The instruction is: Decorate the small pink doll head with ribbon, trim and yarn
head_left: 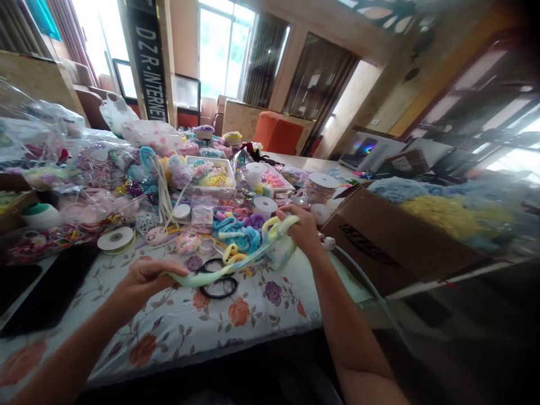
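A strand of thick, soft pastel yarn [206,277], pale green with yellow and blue, stretches between my hands above the table. My left hand [154,277] pinches its left end. On the other side, my right hand [300,229] is closed round the yarn, with loops bunched at the fingers and some hanging below. Black-handled scissors [219,288] lie under the strand on the flowered tablecloth [257,318]; their blades are hidden. Just beyond are a pile of blue and purple yarn [240,232] and a pink doll-like face piece [188,243].
At right stands a cardboard box [371,242] of blue and yellow fluffy material, with a white cable [358,270] beside it. Ribbon spools [115,239], bags and bead trays [211,171] crowd the far side. A dark flat panel [54,289] lies at left.
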Demonstrator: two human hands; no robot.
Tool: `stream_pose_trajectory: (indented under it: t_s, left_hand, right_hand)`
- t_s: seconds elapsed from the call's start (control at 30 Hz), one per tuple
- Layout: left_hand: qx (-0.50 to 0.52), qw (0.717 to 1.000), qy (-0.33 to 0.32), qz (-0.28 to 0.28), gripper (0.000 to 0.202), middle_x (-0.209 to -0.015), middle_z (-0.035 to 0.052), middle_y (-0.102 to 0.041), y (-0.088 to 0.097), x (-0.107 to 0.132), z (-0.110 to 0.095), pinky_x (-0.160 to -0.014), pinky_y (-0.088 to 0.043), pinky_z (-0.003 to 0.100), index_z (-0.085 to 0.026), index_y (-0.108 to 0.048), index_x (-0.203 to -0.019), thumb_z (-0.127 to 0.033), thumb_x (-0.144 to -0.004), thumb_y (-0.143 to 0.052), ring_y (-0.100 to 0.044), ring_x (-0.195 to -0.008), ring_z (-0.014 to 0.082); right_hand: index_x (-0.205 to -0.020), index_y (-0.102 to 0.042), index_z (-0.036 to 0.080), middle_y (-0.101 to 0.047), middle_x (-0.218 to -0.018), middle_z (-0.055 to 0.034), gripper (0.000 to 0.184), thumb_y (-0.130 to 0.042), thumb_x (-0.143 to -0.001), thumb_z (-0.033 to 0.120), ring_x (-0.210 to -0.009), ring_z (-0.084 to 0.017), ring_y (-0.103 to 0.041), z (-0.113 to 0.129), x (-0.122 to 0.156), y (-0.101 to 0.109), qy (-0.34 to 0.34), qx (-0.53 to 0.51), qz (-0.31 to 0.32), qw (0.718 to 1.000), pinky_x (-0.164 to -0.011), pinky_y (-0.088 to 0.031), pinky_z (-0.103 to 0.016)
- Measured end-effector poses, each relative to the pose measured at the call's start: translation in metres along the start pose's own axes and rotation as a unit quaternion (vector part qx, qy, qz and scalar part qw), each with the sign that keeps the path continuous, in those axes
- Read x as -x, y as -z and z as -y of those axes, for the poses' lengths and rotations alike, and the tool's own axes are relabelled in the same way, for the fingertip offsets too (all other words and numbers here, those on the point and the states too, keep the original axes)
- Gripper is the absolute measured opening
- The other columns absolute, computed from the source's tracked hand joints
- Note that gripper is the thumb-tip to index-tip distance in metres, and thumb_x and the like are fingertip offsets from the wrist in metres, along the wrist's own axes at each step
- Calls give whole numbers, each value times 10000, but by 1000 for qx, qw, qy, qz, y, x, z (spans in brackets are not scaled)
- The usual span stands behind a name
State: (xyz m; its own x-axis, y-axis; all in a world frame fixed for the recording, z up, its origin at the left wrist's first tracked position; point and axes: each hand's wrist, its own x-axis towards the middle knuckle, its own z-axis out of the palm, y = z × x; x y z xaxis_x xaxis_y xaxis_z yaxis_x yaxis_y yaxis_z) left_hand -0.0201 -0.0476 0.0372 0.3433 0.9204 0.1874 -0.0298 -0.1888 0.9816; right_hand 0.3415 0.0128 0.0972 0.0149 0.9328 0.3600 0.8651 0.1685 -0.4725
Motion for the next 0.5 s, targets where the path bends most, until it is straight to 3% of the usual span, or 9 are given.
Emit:
stream_pose_trajectory:
  t_s: [0.13,0.23,0.37,0.43,0.5]
  left_hand:
    - [-20,997,-4,79,126,-847,75,-758,-18,-2,5,-677,-532,245,-219,-805,-856,-253,-794,-700,-686,-755,193]
    - [-44,995,13,83,127,-858,77,-763,-22,-5,17,-725,-529,251,-215,-803,-849,-243,-788,-695,-690,-791,198]
    - [-30,996,50,64,127,-870,80,-763,-20,-10,38,-752,-517,259,-210,-802,-837,-264,-763,-713,-682,-827,207]
    - [-6,996,71,45,134,-860,76,-762,-18,-12,48,-724,-510,251,-208,-802,-833,-274,-742,-729,-669,-785,191]
    - [22,996,85,25,148,-816,67,-755,-15,-13,56,-657,-496,237,-203,-802,-821,-290,-717,-746,-636,-688,160]
  right_hand:
    - [-1203,-662,161,-721,-925,-110,450,-647,-754,145,-802,-237,-655,-18,15,-11,-1,74,150,986,-725,-460,-281]
    - [-1376,-537,163,-700,-998,-145,603,-668,-790,231,-873,-278,-652,-22,36,-19,5,106,224,969,-764,-467,-318]
    - [-1544,-230,155,-506,-1347,-233,870,-545,-867,601,-1201,-371,-503,-12,61,-51,54,167,207,963,-957,-399,-435]
    - [-1545,-234,161,-490,-1364,-242,881,-490,-867,662,-1233,-404,-461,-8,66,-73,74,205,200,955,-983,-363,-479]
    - [-1533,-282,186,-566,-1285,-216,756,-415,-925,614,-1189,-390,-494,-7,63,-93,71,223,195,952,-964,-365,-474]
